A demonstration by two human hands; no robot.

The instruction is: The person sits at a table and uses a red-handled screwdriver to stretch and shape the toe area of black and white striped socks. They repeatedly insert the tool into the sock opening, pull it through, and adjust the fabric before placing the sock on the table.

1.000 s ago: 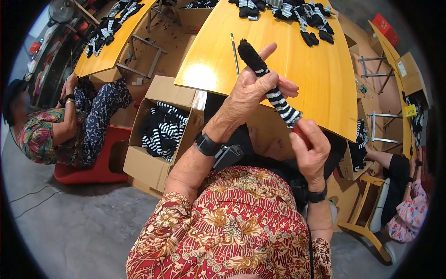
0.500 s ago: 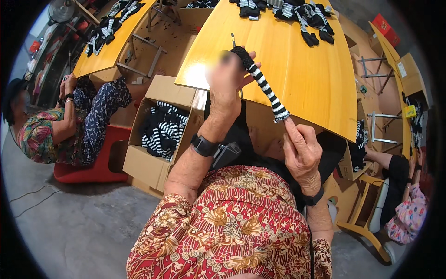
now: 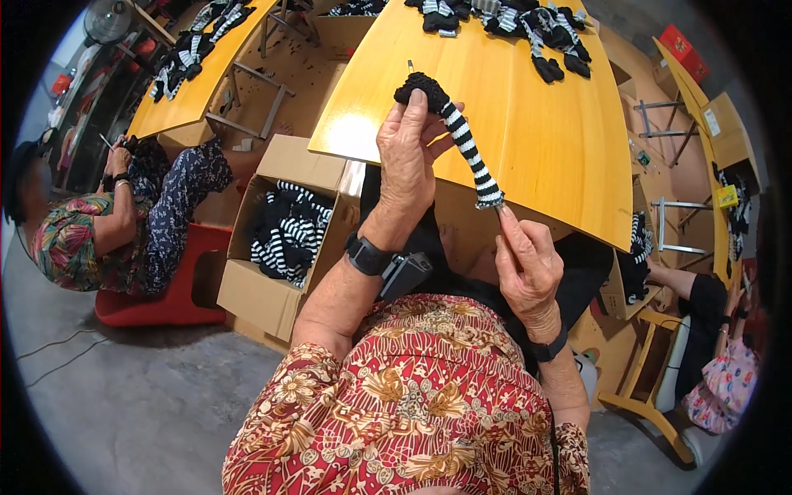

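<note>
A black-and-white striped knit sock (image 3: 470,157) is stretched at a slant over the near edge of the yellow table (image 3: 511,124). Its bunched black end (image 3: 422,89) is gripped by my left hand (image 3: 406,157), thumb pressed on top. At the striped cuff, my right hand (image 3: 532,272) is closed, with the forefinger pointing up to the opening. A small dark bit shows at that fingertip, too small to name. Just beyond the black end rises a thin tip (image 3: 410,64); what it belongs to is hidden.
Striped socks fill an open cardboard box (image 3: 301,161) at my left. More socks (image 3: 528,25) lie along the table's far side. One co-worker (image 3: 91,231) sits on a red chair (image 3: 165,297) at left with a thin tool; another person (image 3: 722,379) is at far right near a wooden chair (image 3: 639,388).
My left thumb has come round onto the black end. The right hand has shifted slightly left and up with the cuff, and the dark bit at its fingertip now shows.
</note>
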